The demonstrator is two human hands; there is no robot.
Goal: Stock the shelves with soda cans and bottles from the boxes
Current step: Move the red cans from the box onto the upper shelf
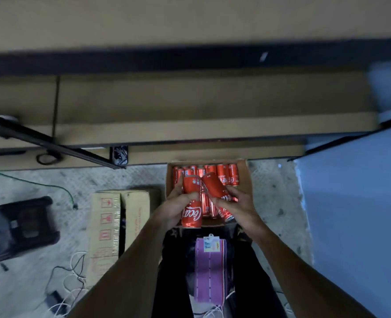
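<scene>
Left hand (171,208) gripping upright can (191,216), right hand (238,204) gripping tilted can (213,184), over box (244,180)

Bare forearms (125,260), black trousers (171,283), a purple tagged cloth (209,271) in front.

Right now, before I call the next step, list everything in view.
shelf: 1, brown boards, ahead
open box: 1, brown, floor below shelf
boxed cans: several, red, in open box
left can: 1, red, held over open box
right can: 1, red, held over open box
taped box: 1, tan, left of open box
black object: 1, black, far-left floor
purple cloth: 1, purple, on lap
left hand: grips left can
right hand: grips right can
</scene>
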